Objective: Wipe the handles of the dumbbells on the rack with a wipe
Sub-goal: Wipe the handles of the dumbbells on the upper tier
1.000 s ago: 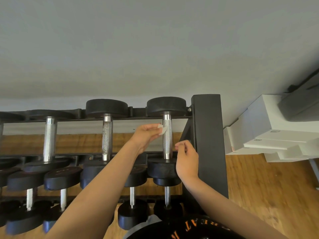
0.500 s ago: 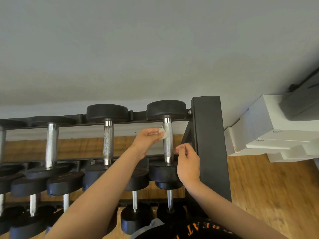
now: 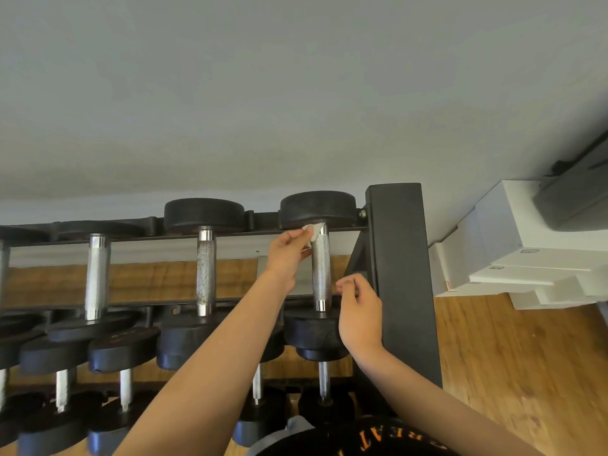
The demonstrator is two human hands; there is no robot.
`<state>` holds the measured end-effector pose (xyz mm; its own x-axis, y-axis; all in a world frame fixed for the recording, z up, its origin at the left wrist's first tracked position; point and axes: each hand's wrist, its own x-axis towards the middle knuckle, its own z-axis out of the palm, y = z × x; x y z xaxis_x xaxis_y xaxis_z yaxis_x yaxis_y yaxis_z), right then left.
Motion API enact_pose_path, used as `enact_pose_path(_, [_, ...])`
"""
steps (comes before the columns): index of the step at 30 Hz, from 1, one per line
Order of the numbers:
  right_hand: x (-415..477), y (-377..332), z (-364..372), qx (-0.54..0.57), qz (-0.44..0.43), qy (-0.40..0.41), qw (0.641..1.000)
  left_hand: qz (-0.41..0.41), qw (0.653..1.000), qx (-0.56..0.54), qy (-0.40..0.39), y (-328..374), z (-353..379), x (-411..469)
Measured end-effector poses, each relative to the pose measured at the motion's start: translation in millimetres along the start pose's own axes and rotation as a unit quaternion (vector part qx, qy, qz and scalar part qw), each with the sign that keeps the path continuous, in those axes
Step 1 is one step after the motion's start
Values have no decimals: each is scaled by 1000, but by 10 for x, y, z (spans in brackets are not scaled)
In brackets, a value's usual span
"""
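The wipe (image 3: 312, 230), a small white wad, sat at the top end of the handle (image 3: 320, 271) of the rightmost top-row dumbbell, just under its far head (image 3: 317, 209). Your left hand (image 3: 286, 258) pinched the wipe between thumb and fingertips, fingers clamped on it, and held it against the handle's left side. The rest of the knurled handle was bare down to the near head (image 3: 311, 330). Your right hand (image 3: 358, 311) was just right of the handle's lower end, with its fingers curled in and the thumb and forefinger tips close together. You couldn't tell whether they pinched anything or touched the handle. The dumbbell lay front to back on the top tier of the rack, right beside the black post (image 3: 399, 274). Two more dumbbells (image 3: 205, 268) (image 3: 95, 274) lay parallel on that tier to the left, well apart from the hands. Lower tiers held smaller dumbbells (image 3: 123, 353), some hidden by your forearms. A grey wall (image 3: 296, 93) was behind the rack. Wood floor (image 3: 510, 357) showed to the right, with stacked white boxes (image 3: 513, 245) near the post and a dark object (image 3: 579, 199) above them, too cropped to identify. Your dark shirt (image 3: 362, 439) with orange lettering showed at the bottom edge.
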<state>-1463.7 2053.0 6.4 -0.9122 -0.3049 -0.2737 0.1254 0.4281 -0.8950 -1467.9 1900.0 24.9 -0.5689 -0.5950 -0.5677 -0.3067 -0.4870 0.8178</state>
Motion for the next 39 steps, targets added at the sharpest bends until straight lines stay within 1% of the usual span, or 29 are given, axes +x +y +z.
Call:
enact_pose_path(4, [-8, -40, -13, 4, -5, 2, 1000, -9, 999, 26, -22, -44, 64, -63])
enact_pose_path(7, [-28, -55, -18, 7, -8, 3, 1000, -34, 998, -15, -41, -48, 106, -114])
enact_pose_path(9, [-31, -56, -21, 7, -9, 3, 1000, -33, 998, -15, -44, -46, 122, -136])
enact_pose_path(12, [-32, -51, -21, 6, -7, 4, 1000, 30, 995, 94, -18, -93, 106, -150])
enact_pose_path(17, [-36, -48, -6, 8, -5, 4, 1000, 146, 970, 182, 71, -171, 97, -186])
enact_pose_path(19, [-40, -60, -15, 9, -7, 7, 1000, 164, 962, 198, 88, -95, 100, -151])
enact_pose_path(22, [-24, -58, -28, 7, -10, 11, 1000, 142, 972, 158, 97, -58, 145, -118])
enact_pose_path(24, [-27, -57, -17, 7, -10, 10, 1000, 99, 985, 115, 76, -91, 165, -159])
enact_pose_path(26, [-29, -46, -8, 6, -10, 8, 1000, 80, 988, 128, 40, -132, 131, -179])
enact_pose_path(30, [-27, -45, -25, 13, -13, 8, 1000, 108, 970, 217, -15, -90, 17, -182])
enact_pose_path(37, [-31, -54, -21, 16, -19, 21, 999, 184, 932, 312, -30, -200, -135, -327])
enact_pose_path(39, [-33, -53, -16, 22, -19, 25, 999, 193, 921, 334, -47, -185, -188, -346])
